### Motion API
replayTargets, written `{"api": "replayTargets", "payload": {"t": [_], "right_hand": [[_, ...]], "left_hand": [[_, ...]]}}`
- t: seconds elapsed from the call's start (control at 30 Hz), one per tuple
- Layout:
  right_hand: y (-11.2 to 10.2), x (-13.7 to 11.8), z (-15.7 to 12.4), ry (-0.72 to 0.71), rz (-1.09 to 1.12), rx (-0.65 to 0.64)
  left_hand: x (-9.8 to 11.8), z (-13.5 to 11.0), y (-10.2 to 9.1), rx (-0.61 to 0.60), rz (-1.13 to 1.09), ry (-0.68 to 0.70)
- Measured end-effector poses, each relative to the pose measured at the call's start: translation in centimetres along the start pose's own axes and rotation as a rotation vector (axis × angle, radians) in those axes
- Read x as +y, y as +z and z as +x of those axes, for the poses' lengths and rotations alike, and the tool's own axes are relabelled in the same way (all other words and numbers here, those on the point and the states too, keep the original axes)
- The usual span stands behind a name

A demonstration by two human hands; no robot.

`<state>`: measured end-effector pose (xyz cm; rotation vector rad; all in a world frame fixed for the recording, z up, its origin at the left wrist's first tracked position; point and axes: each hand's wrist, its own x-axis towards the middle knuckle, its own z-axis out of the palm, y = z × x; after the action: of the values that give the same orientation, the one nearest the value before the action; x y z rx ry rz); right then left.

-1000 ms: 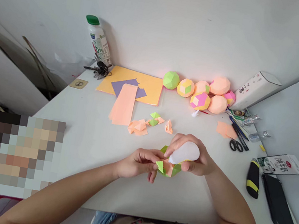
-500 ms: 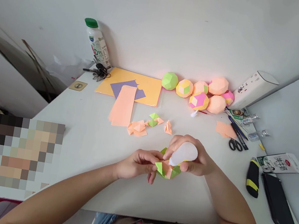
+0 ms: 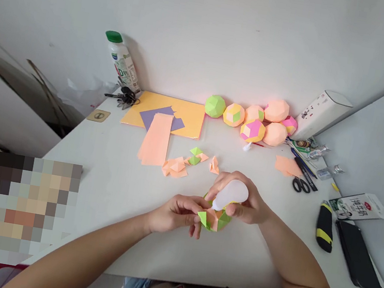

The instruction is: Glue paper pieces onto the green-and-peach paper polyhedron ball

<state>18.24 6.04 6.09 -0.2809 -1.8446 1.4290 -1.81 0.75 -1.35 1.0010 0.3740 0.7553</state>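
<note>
My left hand point(image 3: 176, 212) pinches a partly built green and orange paper model point(image 3: 214, 219) just above the white table point(image 3: 104, 183). My right hand point(image 3: 246, 203) is wrapped round a small white glue bottle point(image 3: 231, 194), tilted with its tip down against the model. Both hands meet near the front middle of the table. Loose folded orange and green paper units point(image 3: 183, 162) lie a little beyond them.
Finished paper balls point(image 3: 255, 118) line the wall at the back. Orange, purple and peach sheets point(image 3: 164, 120), a green-capped bottle point(image 3: 119, 60) and keys point(image 3: 124, 97) sit back left. Scissors point(image 3: 299, 184), pens, a black and yellow cutter point(image 3: 324, 225), a black case point(image 3: 356, 262) and a white box point(image 3: 324, 114) lie right.
The view has tilted slightly, shifting everything a little. My right hand has lowered the glue bottle's tip closer onto the paper model. My left hand keeps its pinch.
</note>
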Motion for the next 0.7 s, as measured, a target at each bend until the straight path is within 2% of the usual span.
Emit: {"api": "replayTargets", "payload": {"t": [0.43,0.53,0.7], "right_hand": [[0.1,-0.8,-0.1,0.107,0.037,-0.053],[-0.4,-0.4,-0.1,0.128,0.106,0.055],[-2.7,0.4,0.4,0.202,0.188,0.399]], "left_hand": [[0.1,0.0,0.0,-0.004,0.041,0.003],[0.3,0.1,0.0,-0.003,0.038,0.01],[0.1,0.1,-0.1,0.006,0.012,0.045]]}}
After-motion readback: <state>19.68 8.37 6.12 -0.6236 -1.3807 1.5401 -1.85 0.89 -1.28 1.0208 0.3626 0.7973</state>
